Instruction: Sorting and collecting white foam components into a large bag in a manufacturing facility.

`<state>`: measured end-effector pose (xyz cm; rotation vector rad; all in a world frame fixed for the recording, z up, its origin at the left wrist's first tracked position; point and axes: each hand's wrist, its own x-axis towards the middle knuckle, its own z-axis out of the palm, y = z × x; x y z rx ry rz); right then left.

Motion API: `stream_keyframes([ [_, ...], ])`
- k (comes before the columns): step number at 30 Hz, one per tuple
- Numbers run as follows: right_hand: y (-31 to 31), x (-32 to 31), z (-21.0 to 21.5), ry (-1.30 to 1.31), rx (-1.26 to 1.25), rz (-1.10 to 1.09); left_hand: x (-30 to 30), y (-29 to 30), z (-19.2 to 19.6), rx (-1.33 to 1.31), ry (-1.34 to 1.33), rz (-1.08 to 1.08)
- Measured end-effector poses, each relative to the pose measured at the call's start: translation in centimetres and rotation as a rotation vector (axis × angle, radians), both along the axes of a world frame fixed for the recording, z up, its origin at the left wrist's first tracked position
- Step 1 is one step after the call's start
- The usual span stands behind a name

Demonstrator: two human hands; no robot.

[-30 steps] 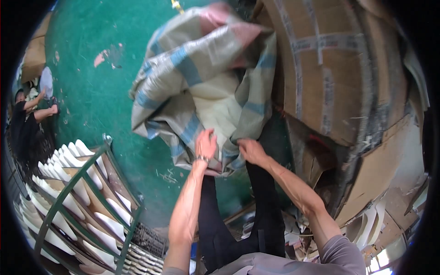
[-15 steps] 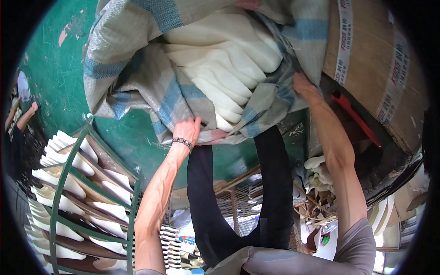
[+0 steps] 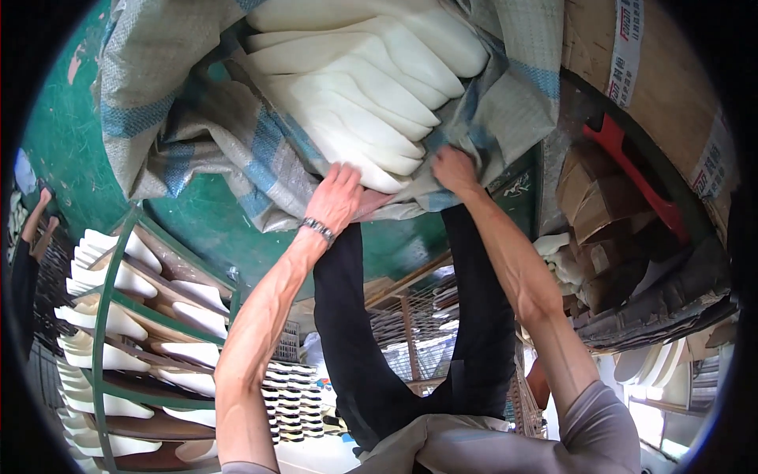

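Woven sack [image 3: 197,118] now pulled open; both hands [image 3: 338,196] [image 3: 453,167] clenched on its mouth edge, white foam soles [image 3: 355,87] newly exposed.

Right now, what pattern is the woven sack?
Grey-beige woven plastic sack with blue stripes, seen in the head view.

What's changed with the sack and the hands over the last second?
The woven sack now gapes wide open, baring stacked white foam soles that were hidden before. The left hand and right hand have spread apart along its rim. Both keep their grip; the green rack is unchanged.
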<state>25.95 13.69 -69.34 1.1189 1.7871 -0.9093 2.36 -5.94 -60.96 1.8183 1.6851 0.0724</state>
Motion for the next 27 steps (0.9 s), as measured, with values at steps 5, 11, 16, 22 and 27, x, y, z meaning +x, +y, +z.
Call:
stream_keyframes([
  [5,-1.1,-1.1,1.0,0.038,-0.002,-0.038,-1.3,-8.2,1.1,-0.532,-0.033,-0.016],
  [11,0.1,-4.5,-0.7,0.334,0.165,-0.073,0.8,-3.4,-4.3,-0.916,-0.194,0.389],
  [16,0.8,-4.9,-2.9,0.294,0.052,0.000,6.5,-4.6,-7.8,-0.862,-1.040,1.842],
  [22,1.7,-4.6,-3.2,0.320,0.011,-0.053,9.7,-2.4,-7.8,-0.314,-1.370,2.485],
  [27,-0.1,-8.6,3.7,0.373,0.040,0.082,8.4,-4.7,-5.1,0.068,-1.742,2.578],
])
